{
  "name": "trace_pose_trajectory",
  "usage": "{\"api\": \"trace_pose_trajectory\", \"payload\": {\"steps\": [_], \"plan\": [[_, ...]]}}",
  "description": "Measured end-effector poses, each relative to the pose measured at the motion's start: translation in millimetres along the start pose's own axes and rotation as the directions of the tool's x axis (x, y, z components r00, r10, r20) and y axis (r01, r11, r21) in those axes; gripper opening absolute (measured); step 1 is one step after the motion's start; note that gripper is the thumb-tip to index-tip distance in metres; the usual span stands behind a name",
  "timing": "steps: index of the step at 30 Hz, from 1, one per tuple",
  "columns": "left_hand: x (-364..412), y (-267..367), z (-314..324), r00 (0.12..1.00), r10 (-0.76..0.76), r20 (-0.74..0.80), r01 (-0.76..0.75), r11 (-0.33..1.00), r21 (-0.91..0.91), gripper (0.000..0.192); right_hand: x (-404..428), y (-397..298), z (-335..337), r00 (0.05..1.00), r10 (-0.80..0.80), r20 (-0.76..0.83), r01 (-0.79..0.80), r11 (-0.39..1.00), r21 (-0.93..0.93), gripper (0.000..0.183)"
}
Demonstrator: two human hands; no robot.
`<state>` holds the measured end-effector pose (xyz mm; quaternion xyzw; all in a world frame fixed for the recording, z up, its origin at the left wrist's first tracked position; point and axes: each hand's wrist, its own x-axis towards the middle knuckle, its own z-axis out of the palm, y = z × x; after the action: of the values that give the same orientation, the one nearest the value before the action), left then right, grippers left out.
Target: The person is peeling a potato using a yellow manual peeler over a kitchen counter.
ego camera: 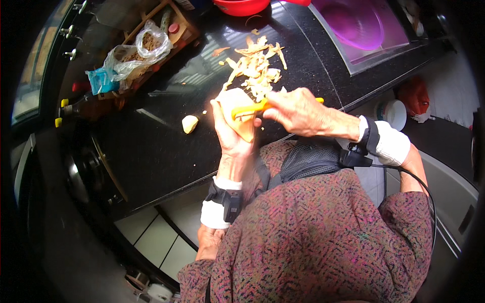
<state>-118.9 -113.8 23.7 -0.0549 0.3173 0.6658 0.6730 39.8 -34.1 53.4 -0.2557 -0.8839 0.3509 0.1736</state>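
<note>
My left hand point(231, 138) holds a large, pale, partly peeled root vegetable point(235, 99), its lower end still orange-tan. In my right hand point(297, 113) is a yellow-handled peeler point(250, 109), its head against the vegetable's side. Beyond both hands, a heap of peel strips point(261, 64) lies on the black countertop point(170, 151). A small pale cut piece point(190, 124) of vegetable rests to the left of my left hand. My fingers hide part of the vegetable and of the peeler's handle.
A red plastic basin point(242, 7) stands at the counter's back. At the right back, a purple basket point(354, 24) sits in the sink point(394, 45). Open plastic bags point(130, 57) and a wooden rack point(185, 32) are at the left back, near a bottle point(85, 107) with a yellow cap.
</note>
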Motion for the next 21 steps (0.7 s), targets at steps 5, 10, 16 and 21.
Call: {"api": "trace_pose_trajectory", "payload": {"steps": [5,10,16,21], "plan": [[0.1,-5.3,8.5,0.997,-0.04,-0.068,0.034,0.995,-0.089,0.05,-0.1,15.8,6.7,0.999,0.014,0.041,-0.014,1.0,-0.001,0.025],[-8.4,-6.1,5.9,0.987,-0.091,0.134,0.098,0.994,-0.042,0.055,3.9,56.2,5.7,0.976,0.19,0.11,-0.202,0.973,0.113,0.021],[-4.7,-1.9,7.0,0.998,-0.041,0.041,0.037,0.996,0.079,0.056,9.5,35.3,-20.5,0.998,0.058,-0.014,-0.059,0.998,-0.014,0.022],[-13.0,-3.2,9.7,0.974,0.185,0.133,-0.226,0.703,0.675,0.05,16.3,-0.4,-25.3,0.972,-0.15,0.18,0.152,0.988,0.0,0.025]]}}
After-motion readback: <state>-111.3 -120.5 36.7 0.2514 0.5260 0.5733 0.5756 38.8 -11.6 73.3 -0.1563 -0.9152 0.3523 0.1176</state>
